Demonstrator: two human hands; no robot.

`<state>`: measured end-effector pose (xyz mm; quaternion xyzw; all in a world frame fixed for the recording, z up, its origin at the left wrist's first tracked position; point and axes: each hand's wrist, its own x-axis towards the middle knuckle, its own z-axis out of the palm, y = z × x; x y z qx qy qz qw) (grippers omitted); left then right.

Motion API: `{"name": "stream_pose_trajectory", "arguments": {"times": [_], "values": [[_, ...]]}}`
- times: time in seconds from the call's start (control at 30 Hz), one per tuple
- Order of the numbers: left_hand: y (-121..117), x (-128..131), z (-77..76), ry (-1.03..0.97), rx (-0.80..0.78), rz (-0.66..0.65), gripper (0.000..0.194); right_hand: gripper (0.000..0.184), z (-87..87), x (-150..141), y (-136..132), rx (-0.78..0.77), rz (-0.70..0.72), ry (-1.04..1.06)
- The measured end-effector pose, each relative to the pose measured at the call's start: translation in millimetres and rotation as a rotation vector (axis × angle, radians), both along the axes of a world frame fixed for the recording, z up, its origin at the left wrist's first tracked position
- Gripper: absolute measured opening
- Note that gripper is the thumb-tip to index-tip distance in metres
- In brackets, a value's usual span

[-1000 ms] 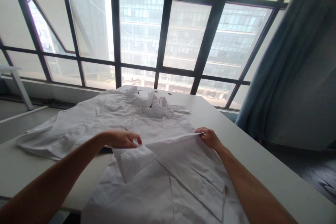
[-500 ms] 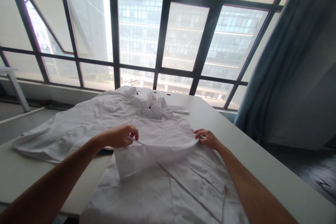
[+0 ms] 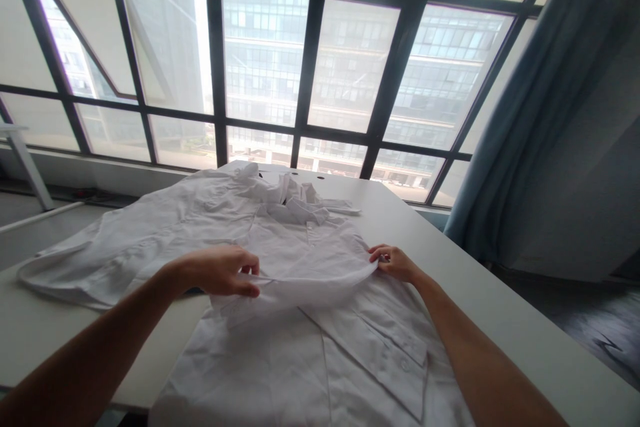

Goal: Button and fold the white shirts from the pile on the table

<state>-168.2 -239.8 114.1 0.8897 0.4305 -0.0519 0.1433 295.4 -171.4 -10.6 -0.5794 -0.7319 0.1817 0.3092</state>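
1. The white button-up shirt [image 3: 260, 240] is lying flat across the white table [image 3: 500, 307], running from the bottom of the frame up to a crumpled bunch of cloth [image 3: 297, 203] near the far edge.
2. Left hand [image 3: 217, 271], just left of center: fingers curled and pinching the edge of a lifted fold [image 3: 305, 283] of the shirt.
3. Right hand [image 3: 395, 263], right of center: fingertips pressed together, pinching the fold's other end.
4. That fold arches between both hands, above a buttoned chest pocket [image 3: 395, 347] at lower right.
5. Big window [image 3: 265, 60] across the top, blue-gray curtain [image 3: 550, 113] at upper right.
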Motion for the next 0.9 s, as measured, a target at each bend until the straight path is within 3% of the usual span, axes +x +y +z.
{"name": "stream_pose_trajectory", "arguments": {"times": [0.17,0.23,0.37,0.57,0.7,0.8,0.9], "values": [[2.0,6.3,-9.6,0.107,0.018,0.025,0.027,0.021,0.5,0.9,0.4,-0.019,-0.004,0.015],[1.1,13.5,-16.7,0.131,0.090,-0.029,0.022,0.021,0.9,0.4,-0.1,-0.024,-0.007,0.023],[-5.5,28.2,-26.1,0.136,0.179,-0.138,0.030,0.021,2.8,-2.1,-2.8,-0.021,-0.010,0.024],[-12.2,25.7,-20.5,0.046,-0.012,-0.122,0.023,0.023,7.0,-5.1,-7.2,-0.026,0.002,0.004],[-12.3,22.2,-20.1,0.112,-0.079,-0.077,0.045,0.023,7.3,-4.9,-7.4,-0.025,-0.002,-0.003],[-10.6,25.6,-24.4,0.145,-0.084,-0.129,0.027,0.023,6.2,-4.3,-6.4,-0.029,-0.012,-0.012],[-4.8,21.3,-22.5,0.045,-0.122,-0.152,0.010,0.023,5.5,-3.9,-5.5,-0.022,-0.010,-0.014]]}}
